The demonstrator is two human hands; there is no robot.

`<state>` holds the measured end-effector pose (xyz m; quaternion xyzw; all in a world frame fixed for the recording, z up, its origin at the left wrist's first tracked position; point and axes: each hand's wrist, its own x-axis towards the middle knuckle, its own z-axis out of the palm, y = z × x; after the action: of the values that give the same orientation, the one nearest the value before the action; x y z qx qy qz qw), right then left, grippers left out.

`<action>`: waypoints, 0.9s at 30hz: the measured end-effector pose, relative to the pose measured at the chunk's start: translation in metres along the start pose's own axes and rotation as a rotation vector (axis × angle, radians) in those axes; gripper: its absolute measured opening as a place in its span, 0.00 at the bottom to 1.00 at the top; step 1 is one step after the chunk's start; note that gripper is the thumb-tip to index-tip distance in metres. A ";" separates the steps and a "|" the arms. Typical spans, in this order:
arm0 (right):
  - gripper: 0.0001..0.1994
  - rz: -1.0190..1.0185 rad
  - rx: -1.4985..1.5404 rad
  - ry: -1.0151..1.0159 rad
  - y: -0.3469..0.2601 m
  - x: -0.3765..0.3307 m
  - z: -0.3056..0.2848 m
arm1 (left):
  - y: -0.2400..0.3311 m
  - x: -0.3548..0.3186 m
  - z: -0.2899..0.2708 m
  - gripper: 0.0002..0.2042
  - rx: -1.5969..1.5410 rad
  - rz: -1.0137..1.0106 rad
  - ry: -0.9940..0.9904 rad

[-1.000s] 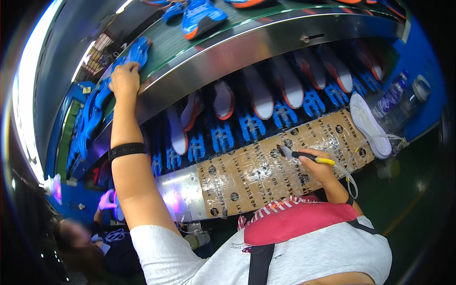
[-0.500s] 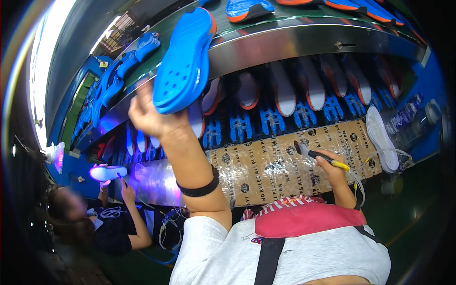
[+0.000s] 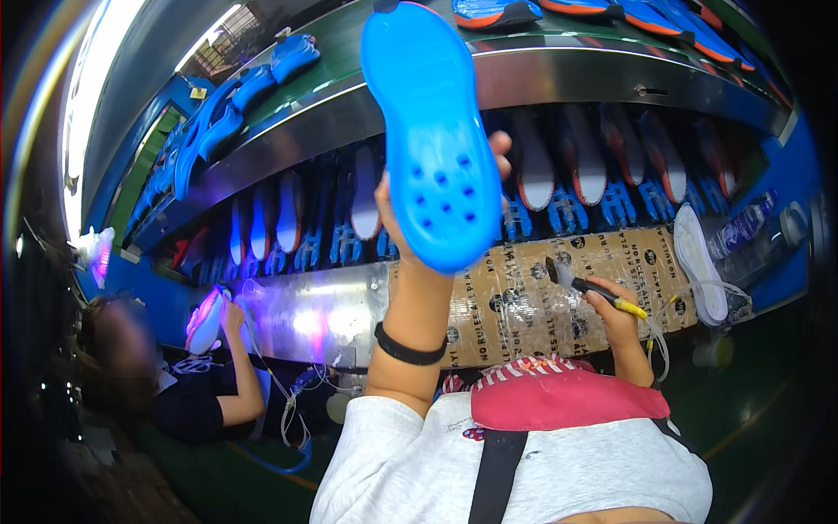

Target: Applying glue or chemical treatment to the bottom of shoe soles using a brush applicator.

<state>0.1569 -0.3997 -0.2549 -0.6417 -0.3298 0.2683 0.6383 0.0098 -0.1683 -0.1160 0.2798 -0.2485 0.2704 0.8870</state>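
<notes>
Lifted closer than a moment ago, the blue shoe sole (image 3: 432, 131) now stands upright in the closed left hand (image 3: 410, 223), underside facing the viewer for inspection; the right hand (image 3: 615, 306) grips a small brush (image 3: 580, 281) over the taped cardboard worktop (image 3: 524, 297).

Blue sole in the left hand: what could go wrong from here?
1. The left hand holds the blue sole by one edge only; it could slip or tip.
2. The brush in the right hand is close below; it could smear the cardboard-covered bench.
</notes>
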 end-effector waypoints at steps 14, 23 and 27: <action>0.10 -0.137 0.200 0.095 -0.026 0.009 0.007 | -0.061 -0.125 -0.060 0.35 -0.138 -0.274 0.652; 0.10 -0.764 -0.258 0.041 -0.083 0.043 0.056 | -0.096 -0.143 -0.056 0.34 -0.006 -0.398 0.588; 0.10 -0.942 -0.336 0.052 -0.078 0.045 0.076 | -0.098 -0.144 -0.050 0.34 0.095 -0.443 0.775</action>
<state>0.1215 -0.3191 -0.1771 -0.5236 -0.6065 -0.1217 0.5859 -0.0203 -0.2538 -0.2724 0.2445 0.1808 0.1701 0.9373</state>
